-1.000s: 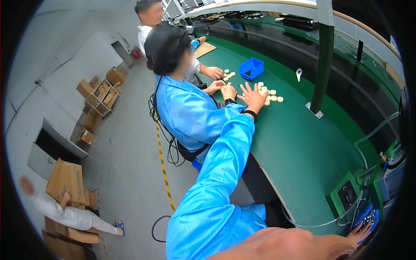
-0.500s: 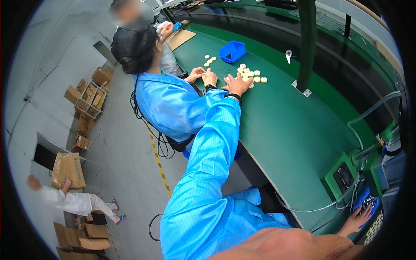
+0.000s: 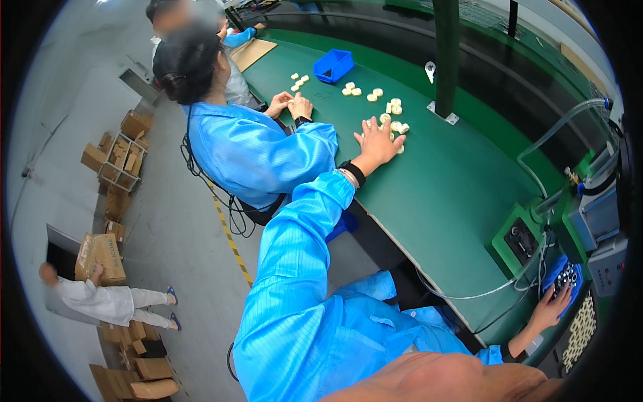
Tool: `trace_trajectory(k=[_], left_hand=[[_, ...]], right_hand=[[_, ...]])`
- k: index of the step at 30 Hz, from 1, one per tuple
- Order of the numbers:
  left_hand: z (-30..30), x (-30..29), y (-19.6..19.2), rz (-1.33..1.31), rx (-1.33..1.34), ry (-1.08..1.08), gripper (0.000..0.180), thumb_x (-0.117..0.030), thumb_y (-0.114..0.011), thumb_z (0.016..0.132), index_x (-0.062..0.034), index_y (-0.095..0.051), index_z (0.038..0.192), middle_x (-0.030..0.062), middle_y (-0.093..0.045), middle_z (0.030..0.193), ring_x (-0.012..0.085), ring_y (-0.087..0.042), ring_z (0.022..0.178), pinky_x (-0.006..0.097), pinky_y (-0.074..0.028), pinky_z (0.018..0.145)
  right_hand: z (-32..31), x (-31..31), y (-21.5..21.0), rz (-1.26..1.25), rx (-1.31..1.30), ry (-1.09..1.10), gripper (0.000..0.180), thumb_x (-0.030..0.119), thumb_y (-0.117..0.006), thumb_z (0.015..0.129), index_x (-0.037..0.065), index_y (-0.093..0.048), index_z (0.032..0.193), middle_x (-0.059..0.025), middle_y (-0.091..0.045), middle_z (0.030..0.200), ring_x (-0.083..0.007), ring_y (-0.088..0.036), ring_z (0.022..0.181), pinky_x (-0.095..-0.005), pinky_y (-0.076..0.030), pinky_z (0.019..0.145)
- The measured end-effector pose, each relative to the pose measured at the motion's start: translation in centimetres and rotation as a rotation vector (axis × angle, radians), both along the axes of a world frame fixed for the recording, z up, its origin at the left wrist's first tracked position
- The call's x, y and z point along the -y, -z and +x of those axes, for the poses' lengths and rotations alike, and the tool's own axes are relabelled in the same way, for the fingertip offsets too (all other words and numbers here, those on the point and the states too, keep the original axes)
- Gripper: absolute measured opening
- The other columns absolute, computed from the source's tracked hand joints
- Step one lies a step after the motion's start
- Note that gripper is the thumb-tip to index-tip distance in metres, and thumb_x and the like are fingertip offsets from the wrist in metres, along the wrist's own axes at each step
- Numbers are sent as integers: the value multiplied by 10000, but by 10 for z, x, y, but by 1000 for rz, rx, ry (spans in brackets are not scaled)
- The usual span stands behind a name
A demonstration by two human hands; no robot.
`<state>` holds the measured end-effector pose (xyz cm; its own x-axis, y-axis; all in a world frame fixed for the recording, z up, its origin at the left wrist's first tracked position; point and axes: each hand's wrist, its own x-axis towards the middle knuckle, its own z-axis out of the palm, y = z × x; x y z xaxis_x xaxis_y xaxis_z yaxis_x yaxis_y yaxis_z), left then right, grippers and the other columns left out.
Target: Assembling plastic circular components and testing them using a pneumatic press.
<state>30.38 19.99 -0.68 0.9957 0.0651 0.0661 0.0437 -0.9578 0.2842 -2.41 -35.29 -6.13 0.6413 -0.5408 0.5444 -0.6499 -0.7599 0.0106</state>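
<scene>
Left hand (image 3: 376, 142): arm stretched far out over the green table (image 3: 455, 194), palm down, fingers spread flat on the surface, nothing clasped. Fingertips reach the near edge of a small cluster of cream round parts (image 3: 394, 115); whether they press on one, cannot tell. Black wristband at the cuff of the blue sleeve.

Right hand (image 3: 550, 309): low at the right rim, fingers loosely open and resting on a blue pad with small buttons (image 3: 566, 275); no clenched hold visible.

More cream parts (image 3: 362, 90) lie scattered farther up the table, near a blue bin (image 3: 333, 65). A few more (image 3: 298, 80) lie by the neighbour's hands.

Neighbour in blue coat (image 3: 258, 151) sits just to the left, both hands together on the table edge. A green post (image 3: 445, 57) stands beyond the cluster. Green control box (image 3: 519, 234) with cables near the right hand.

Floor at left: stacked cardboard boxes (image 3: 117, 167); a person in white (image 3: 107, 301) carrying a box.
</scene>
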Motion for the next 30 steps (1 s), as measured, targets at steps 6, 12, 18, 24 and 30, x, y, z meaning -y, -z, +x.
trace_trajectory(k=[6,12,18,24,30], left_hand=[[-49,43,0,50,10,202,757,-566,-523,885,-109,-339,1460,259,-225,1511,479,-156,1403,701,-186,1054],[-91,93,1,38,19,500,735,-529,-537,889,-86,-345,1444,253,-225,1503,476,-165,1398,707,-186,1050],[-115,122,1,-1,11,654,720,-515,-552,888,-88,-358,1434,248,-219,1502,472,-158,1401,738,-177,1027],[-126,148,1,-70,-11,833,697,-507,-576,872,-82,-416,1401,259,-225,1492,478,-153,1401,745,-172,1025],[-118,151,-7,-60,55,920,687,-501,-597,850,-87,-447,1378,257,-250,1477,479,-166,1396,763,-188,999]], right_hand=[[2,3,7,-2,36,-23,521,472,-489,958,215,-455,1410,-39,-413,1484,-279,-385,1363,-555,-365,978],[-3,4,8,31,84,-70,516,437,-511,949,225,-448,1416,-52,-415,1481,-277,-374,1370,-577,-347,968],[0,-9,-2,70,46,-46,511,428,-515,947,220,-459,1410,-65,-417,1478,-283,-352,1382,-584,-334,972],[-2,-6,1,92,93,-92,506,429,-513,948,223,-463,1408,-59,-410,1483,-274,-348,1387,-589,-329,971],[-2,-2,2,96,61,-76,506,412,-522,947,218,-460,1410,-50,-399,1491,-274,-352,1383,-588,-318,982]])
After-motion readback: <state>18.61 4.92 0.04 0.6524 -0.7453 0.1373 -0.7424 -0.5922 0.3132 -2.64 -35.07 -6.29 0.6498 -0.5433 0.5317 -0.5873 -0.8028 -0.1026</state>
